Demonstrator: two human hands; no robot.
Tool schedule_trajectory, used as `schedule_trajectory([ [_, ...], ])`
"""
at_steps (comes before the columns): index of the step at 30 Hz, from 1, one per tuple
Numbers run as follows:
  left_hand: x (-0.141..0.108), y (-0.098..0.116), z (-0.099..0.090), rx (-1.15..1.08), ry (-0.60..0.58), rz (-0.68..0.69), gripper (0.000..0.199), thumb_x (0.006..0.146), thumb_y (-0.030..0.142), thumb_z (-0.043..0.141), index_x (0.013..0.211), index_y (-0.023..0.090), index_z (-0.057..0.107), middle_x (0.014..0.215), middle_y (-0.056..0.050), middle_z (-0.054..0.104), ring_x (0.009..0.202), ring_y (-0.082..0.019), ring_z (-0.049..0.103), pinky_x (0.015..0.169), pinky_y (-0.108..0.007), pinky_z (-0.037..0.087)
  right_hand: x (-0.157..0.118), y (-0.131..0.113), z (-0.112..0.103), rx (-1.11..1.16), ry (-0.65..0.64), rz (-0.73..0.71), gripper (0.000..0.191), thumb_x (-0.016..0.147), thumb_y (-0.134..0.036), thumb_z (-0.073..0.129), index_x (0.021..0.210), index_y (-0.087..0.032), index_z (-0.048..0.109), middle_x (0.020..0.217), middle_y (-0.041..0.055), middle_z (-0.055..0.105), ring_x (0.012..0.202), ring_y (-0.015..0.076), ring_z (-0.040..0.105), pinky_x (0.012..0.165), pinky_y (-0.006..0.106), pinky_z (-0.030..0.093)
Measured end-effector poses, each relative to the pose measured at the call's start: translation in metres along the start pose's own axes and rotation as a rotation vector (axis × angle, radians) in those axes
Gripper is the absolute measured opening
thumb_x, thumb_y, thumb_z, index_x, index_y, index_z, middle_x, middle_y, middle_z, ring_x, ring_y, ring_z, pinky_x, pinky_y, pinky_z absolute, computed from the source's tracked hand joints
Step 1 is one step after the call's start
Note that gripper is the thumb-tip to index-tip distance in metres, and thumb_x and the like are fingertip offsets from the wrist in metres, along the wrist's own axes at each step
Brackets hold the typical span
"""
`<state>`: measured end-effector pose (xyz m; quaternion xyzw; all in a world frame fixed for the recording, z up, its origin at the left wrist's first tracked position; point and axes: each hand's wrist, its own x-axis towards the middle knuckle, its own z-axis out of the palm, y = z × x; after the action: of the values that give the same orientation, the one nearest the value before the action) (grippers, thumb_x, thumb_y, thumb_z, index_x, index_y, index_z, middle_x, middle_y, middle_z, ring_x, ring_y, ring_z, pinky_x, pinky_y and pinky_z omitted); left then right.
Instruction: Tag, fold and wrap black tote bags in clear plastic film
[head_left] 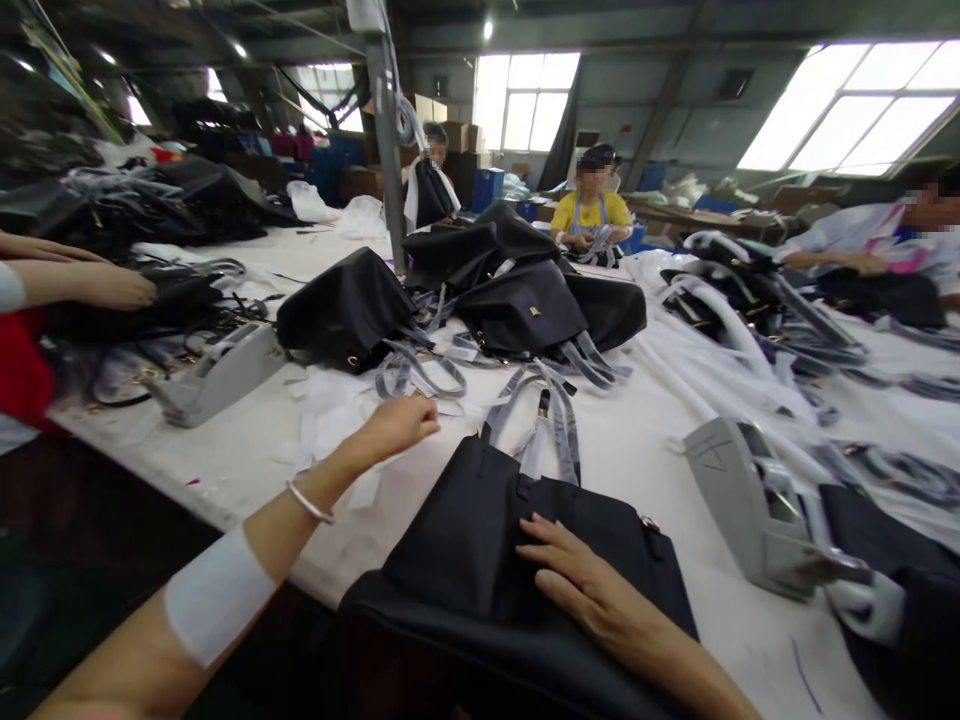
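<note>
A black handbag [480, 560] lies in front of me at the table's edge, its handles [566, 420] wrapped in clear plastic and stretched away from me. On the bag's front panel rests my right hand [577, 580], flat with the fingers apart. My left hand [394, 428] is above the table, left of the handles, with its fingers curled closed. Whatever it may hold is hidden. Beyond it lie white paper scraps [330, 405] and another black bag [345, 310].
More black bags [517, 300] are heaped at the middle of the white table [637, 430]. Grey tape dispensers stand left [225, 370] and right [750, 500]. A co-worker's hands [112, 285] are at far left. Other people sit across the table, and a metal post [386, 140] rises behind the bags.
</note>
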<state>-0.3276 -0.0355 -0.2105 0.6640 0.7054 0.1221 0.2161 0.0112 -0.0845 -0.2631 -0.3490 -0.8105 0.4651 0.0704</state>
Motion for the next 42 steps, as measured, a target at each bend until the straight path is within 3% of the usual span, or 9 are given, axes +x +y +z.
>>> schedule_trajectory([
  [3, 0.034, -0.044, -0.004, 0.075, 0.129, -0.178, 0.012, 0.078, 0.025, 0.061, 0.070, 0.016, 0.060, 0.074, -0.005, 0.063, 0.076, -0.021, 0.057, 0.064, -0.026, 0.036, -0.001, 0.003, -0.002, 0.029, 0.004, -0.010, 0.044, 0.095, -0.054, 0.047, 0.130, -0.033, 0.061, 0.151, 0.0013, 0.041, 0.144, 0.0280, 0.027, 0.121, 0.052, 0.014],
  [6, 0.056, -0.066, 0.000, 0.086, 0.195, -0.241, 0.014, 0.078, 0.031, 0.065, 0.077, 0.017, 0.062, 0.081, -0.006, 0.066, 0.079, -0.022, 0.059, 0.065, -0.027, 0.037, 0.000, 0.006, -0.001, 0.037, 0.013, -0.007, 0.044, 0.095, -0.055, 0.047, 0.129, -0.032, 0.062, 0.151, 0.0018, 0.042, 0.144, 0.0274, 0.027, 0.121, 0.051, 0.015],
  [12, 0.078, -0.061, 0.019, 0.074, 0.215, -0.232, 0.013, 0.075, 0.026, 0.070, 0.083, 0.018, 0.065, 0.096, -0.009, 0.068, 0.096, -0.027, 0.060, 0.075, -0.031, 0.041, 0.001, 0.009, 0.001, 0.009, -0.013, -0.002, 0.046, 0.096, -0.055, 0.044, 0.132, -0.032, 0.059, 0.153, 0.0014, 0.039, 0.145, 0.0262, 0.024, 0.121, 0.050, 0.014],
  [16, 0.085, -0.058, 0.021, -0.003, 0.169, -0.254, 0.014, 0.079, 0.027, 0.068, 0.079, 0.014, 0.062, 0.081, -0.006, 0.065, 0.083, -0.021, 0.061, 0.076, -0.032, 0.046, 0.000, 0.009, 0.001, 0.024, 0.020, -0.025, 0.045, 0.095, -0.055, 0.046, 0.130, -0.032, 0.061, 0.151, 0.0022, 0.042, 0.144, 0.0274, 0.027, 0.121, 0.050, 0.016],
  [22, 0.073, -0.047, -0.013, -0.328, 0.150, -0.094, 0.023, 0.070, 0.031, 0.068, 0.062, 0.015, 0.053, 0.058, -0.001, 0.054, 0.059, -0.015, 0.052, 0.059, -0.026, 0.041, -0.001, 0.009, 0.000, 0.048, 0.019, -0.043, 0.045, 0.095, -0.056, 0.046, 0.129, -0.031, 0.062, 0.151, 0.0033, 0.043, 0.144, 0.0269, 0.028, 0.120, 0.050, 0.017],
  [27, 0.051, -0.015, -0.069, -0.642, 0.234, 0.156, 0.032, 0.072, 0.045, 0.061, 0.081, 0.016, 0.053, 0.080, -0.003, 0.060, 0.075, -0.014, 0.056, 0.072, -0.024, 0.046, 0.000, 0.006, -0.002, 0.065, 0.037, -0.040, 0.046, 0.093, -0.057, 0.049, 0.126, -0.028, 0.064, 0.149, 0.0053, 0.045, 0.142, 0.0275, 0.032, 0.119, 0.050, 0.020],
  [30, 0.037, 0.018, -0.082, -0.737, 0.163, 0.259, 0.034, 0.070, 0.044, 0.067, 0.080, 0.015, 0.054, 0.072, -0.002, 0.058, 0.069, -0.013, 0.055, 0.071, -0.025, 0.048, 0.000, -0.005, -0.010, 0.144, 0.120, -0.037, 0.047, 0.090, -0.057, 0.053, 0.122, -0.026, 0.067, 0.138, 0.0075, 0.057, 0.132, 0.0291, 0.047, 0.115, 0.050, 0.030],
  [35, 0.018, 0.084, -0.057, -0.986, -0.135, 0.414, 0.033, 0.073, 0.038, 0.075, 0.077, 0.014, 0.054, 0.057, 0.003, 0.047, 0.050, -0.007, 0.043, 0.050, -0.016, 0.039, -0.009, -0.042, -0.039, 0.305, 0.491, 0.018, 0.044, 0.084, -0.059, 0.060, 0.105, -0.023, 0.073, 0.106, 0.0072, 0.073, 0.099, 0.0266, 0.066, 0.089, 0.040, 0.052],
  [42, 0.006, 0.160, -0.012, -1.171, -0.420, 0.396, 0.040, 0.073, 0.044, 0.078, 0.080, 0.014, 0.053, 0.060, 0.001, 0.055, 0.043, -0.005, 0.043, 0.038, -0.013, 0.031, -0.017, -0.073, -0.062, 0.474, 0.821, -0.080, 0.040, 0.078, -0.051, 0.070, 0.099, -0.018, 0.072, 0.081, 0.0064, 0.072, 0.068, 0.0174, 0.062, 0.063, 0.030, 0.051],
])
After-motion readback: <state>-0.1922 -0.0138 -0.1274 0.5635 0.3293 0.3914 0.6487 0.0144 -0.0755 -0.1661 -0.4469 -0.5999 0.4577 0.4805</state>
